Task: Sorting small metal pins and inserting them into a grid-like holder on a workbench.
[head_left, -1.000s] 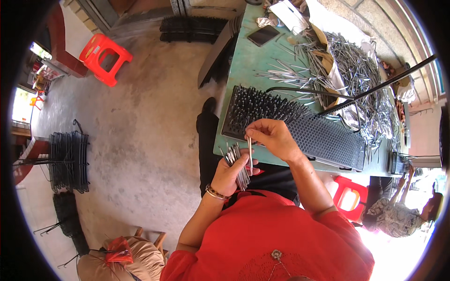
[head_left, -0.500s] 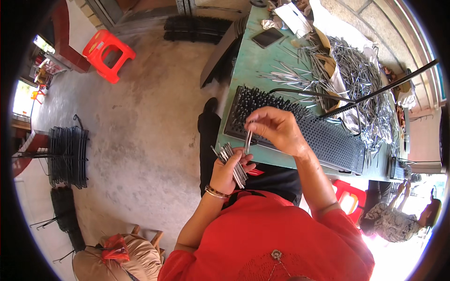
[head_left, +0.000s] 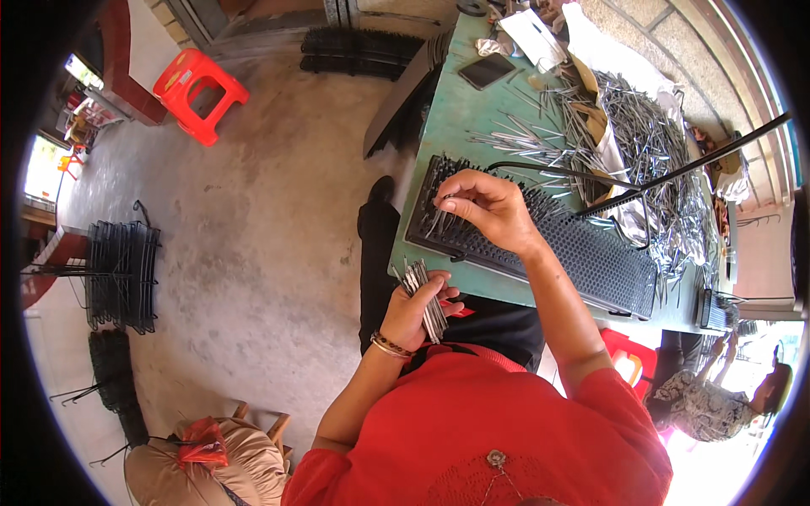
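Note:
My left hand [head_left: 407, 315] is closed around a bundle of thin grey metal rods [head_left: 433, 316], held near the table's front edge. My right hand [head_left: 496, 211] is above the left part of a long black rack full of holes [head_left: 595, 261]. Its thumb and forefinger are pinched together; a slim rod seems to be between them, though its outline is hard to make out. Many dark rods [head_left: 442, 171] stand upright in the rack's left end, while holes show bare toward its right.
On the green table [head_left: 454, 110], loose rods [head_left: 531, 145] and a big heap of rods [head_left: 637, 126] lie behind the rack. A phone [head_left: 487, 72] rests at the far edge. A black bar [head_left: 692, 164] slants above the rack. A red stool [head_left: 200, 94] stands left; another person [head_left: 707, 405] sits right.
My right hand has moved from just above the bundle, where it held a rod, slightly up and left over the rack. My left hand still holds its bundle.

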The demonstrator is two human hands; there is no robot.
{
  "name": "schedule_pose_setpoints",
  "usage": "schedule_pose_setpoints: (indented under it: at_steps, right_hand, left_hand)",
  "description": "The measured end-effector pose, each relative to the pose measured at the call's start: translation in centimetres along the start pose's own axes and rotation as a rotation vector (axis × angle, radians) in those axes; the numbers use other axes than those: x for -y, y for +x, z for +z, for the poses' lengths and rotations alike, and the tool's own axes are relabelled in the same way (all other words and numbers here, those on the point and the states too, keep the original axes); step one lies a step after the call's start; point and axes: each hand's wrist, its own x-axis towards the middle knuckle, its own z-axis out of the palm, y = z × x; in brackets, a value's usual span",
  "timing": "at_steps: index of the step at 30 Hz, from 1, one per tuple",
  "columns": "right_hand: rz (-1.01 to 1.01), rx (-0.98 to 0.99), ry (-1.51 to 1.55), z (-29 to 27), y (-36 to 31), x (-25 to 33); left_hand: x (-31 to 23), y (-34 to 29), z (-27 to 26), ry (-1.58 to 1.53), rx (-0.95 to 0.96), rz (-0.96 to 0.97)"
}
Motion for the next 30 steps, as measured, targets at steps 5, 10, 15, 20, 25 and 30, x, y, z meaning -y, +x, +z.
schedule_pose_setpoints:
  at_steps: [5,10,15,20,25,30]
  right_hand:
    - [-0.07,0.012,0.04,-0.7,0.6,-0.4]
    - [0.046,0.053,-0.075,-1.4,0.1,-1.6]
    - [0.015,0.035,-0.091,-1.5,-0.3,-2.0]
    - [-0.017,0.039,-0.102,-1.4,-0.3,-2.0]
    - [-0.003,0.027,-0.043,-2.0,-0.7,-2.5]
    - [0.03,0.023,-0.022,-1.8,-0.8,-2.5]
  left_hand:
    - [0.1,0.2,-0.1,0.002,0.0,-0.008]
    - [0.2,0.4,-0.2,-0.012,-0.035,-0.011]
    - [0.3,0.5,-0.4,-0.005,-0.028,-0.02]
    - [0.3,0.5,-0.3,0.006,-0.023,-0.01]
    - [0.2,0.4,-0.3,0.008,-0.027,-0.008]
    - [0.3,0.5,-0.4,0.003,-0.02,-0.011]
